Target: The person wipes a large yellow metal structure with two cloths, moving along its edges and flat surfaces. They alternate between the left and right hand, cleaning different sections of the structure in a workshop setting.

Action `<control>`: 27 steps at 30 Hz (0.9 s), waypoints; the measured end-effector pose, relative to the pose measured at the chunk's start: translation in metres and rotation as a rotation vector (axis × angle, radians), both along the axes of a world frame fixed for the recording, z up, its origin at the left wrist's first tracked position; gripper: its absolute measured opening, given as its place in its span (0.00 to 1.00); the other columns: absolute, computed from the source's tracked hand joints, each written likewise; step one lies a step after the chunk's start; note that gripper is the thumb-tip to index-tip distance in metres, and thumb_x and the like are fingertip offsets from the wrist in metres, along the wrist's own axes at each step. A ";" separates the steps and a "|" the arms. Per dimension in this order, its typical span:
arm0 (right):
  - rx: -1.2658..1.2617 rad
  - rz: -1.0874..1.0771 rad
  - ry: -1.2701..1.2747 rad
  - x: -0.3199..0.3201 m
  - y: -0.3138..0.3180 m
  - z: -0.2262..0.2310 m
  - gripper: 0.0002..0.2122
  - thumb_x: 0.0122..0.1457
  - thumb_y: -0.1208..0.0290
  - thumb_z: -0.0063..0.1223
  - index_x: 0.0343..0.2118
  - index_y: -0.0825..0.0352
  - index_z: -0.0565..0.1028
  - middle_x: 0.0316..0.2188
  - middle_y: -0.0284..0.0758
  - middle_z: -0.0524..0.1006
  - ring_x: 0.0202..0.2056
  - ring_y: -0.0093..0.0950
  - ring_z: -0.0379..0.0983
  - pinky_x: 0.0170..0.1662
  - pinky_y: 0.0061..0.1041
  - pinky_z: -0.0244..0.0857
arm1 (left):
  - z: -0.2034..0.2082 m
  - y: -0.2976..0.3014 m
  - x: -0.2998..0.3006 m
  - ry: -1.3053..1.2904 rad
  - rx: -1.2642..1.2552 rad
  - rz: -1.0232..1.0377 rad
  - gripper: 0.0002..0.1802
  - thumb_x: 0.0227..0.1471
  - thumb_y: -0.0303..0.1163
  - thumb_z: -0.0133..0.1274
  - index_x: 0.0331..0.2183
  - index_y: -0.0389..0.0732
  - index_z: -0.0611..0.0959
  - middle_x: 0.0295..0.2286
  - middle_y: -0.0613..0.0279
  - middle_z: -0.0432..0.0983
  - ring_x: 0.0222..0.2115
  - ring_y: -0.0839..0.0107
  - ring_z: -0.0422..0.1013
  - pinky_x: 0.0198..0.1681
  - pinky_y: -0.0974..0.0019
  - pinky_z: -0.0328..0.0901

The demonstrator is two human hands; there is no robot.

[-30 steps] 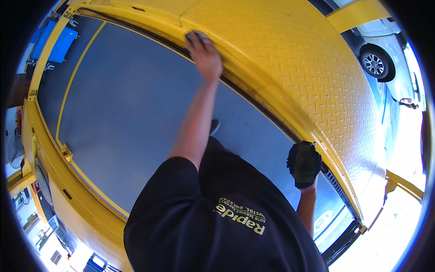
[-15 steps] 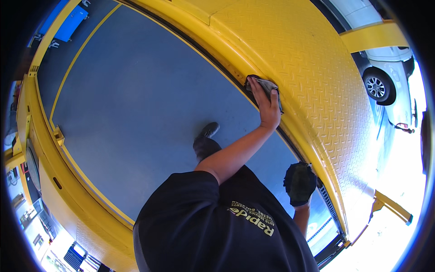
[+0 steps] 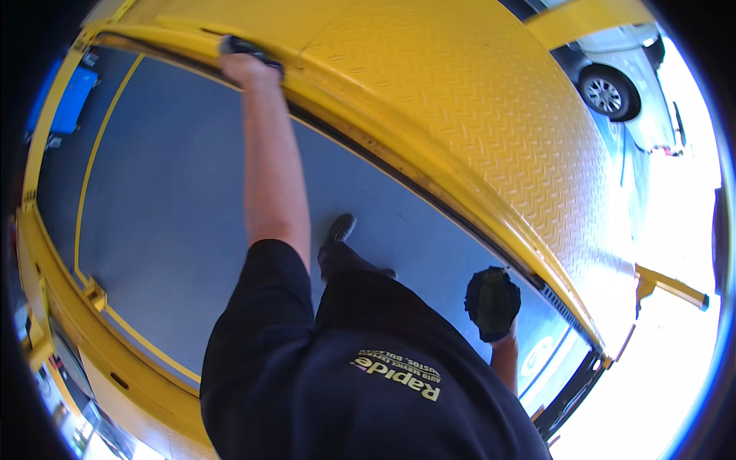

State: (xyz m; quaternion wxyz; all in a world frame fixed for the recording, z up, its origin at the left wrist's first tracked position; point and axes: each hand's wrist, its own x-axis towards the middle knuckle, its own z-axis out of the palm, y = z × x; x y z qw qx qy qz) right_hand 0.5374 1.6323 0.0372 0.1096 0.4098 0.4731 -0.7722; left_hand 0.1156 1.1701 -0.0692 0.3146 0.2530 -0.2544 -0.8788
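Note:
Far out at the upper left, my left hand (image 3: 257,72) is closed on a dark grey cloth (image 3: 242,47), pressed against the rounded edge of a yellow tread-plate platform (image 3: 429,100). Motion blurs its fingers a little. My right hand (image 3: 506,337) is low on the right, beside the near stretch of that edge. It is wrapped round a dark, roundish, rag-like bundle (image 3: 492,303) with a ragged rim, which hides most of the fingers. The bundle is apart from the platform.
Blue-grey floor (image 3: 176,199) with a yellow line lies between the platform and a second yellow runway (image 3: 107,360) on the left. A yellow crossbeam (image 3: 590,21) rises at the upper right, near a white vehicle (image 3: 629,92). A blue cabinet (image 3: 75,100) stands far left.
My left hand has slid the cloth along the platform edge, far to the upper left, and that arm is now stretched out. The right hand's bundle has shifted slightly left.

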 end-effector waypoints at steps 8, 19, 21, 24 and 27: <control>0.086 0.035 -0.070 0.045 0.046 -0.045 0.22 0.67 0.51 0.43 0.51 0.66 0.73 0.40 0.40 0.79 0.35 0.32 0.78 0.37 0.31 0.75 | -0.027 0.116 0.058 -0.135 -0.566 0.068 0.29 0.69 0.38 0.30 0.66 0.40 0.52 0.63 0.47 0.50 0.62 0.53 0.53 0.67 0.58 0.50; -0.272 -0.192 0.069 0.148 0.107 -0.054 0.23 0.67 0.56 0.47 0.57 0.69 0.71 0.48 0.41 0.78 0.46 0.35 0.78 0.48 0.34 0.75 | -0.019 0.380 0.194 -0.453 -0.694 -0.058 0.39 0.70 0.44 0.29 0.68 0.32 0.36 0.69 0.43 0.27 0.71 0.52 0.29 0.73 0.56 0.31; -0.309 -0.168 0.124 0.162 0.115 -0.040 0.23 0.68 0.53 0.45 0.55 0.67 0.72 0.46 0.40 0.79 0.44 0.34 0.78 0.45 0.33 0.75 | -0.019 0.431 0.220 -0.439 -0.738 -0.065 0.39 0.70 0.43 0.31 0.68 0.30 0.36 0.69 0.39 0.26 0.71 0.50 0.27 0.72 0.53 0.29; -0.277 -0.075 0.257 0.183 0.129 -0.017 0.19 0.68 0.52 0.43 0.48 0.64 0.73 0.39 0.37 0.78 0.38 0.31 0.77 0.38 0.30 0.73 | -0.015 0.504 0.278 -0.331 -0.836 -0.144 0.38 0.69 0.42 0.33 0.68 0.30 0.40 0.68 0.35 0.28 0.70 0.42 0.29 0.71 0.46 0.28; 0.214 0.048 0.208 0.201 0.144 0.002 0.13 0.67 0.57 0.47 0.40 0.63 0.73 0.32 0.33 0.76 0.31 0.25 0.73 0.32 0.26 0.69 | -0.013 0.521 0.297 -0.344 -0.881 -0.266 0.40 0.69 0.42 0.34 0.68 0.29 0.40 0.68 0.32 0.28 0.70 0.41 0.29 0.71 0.45 0.28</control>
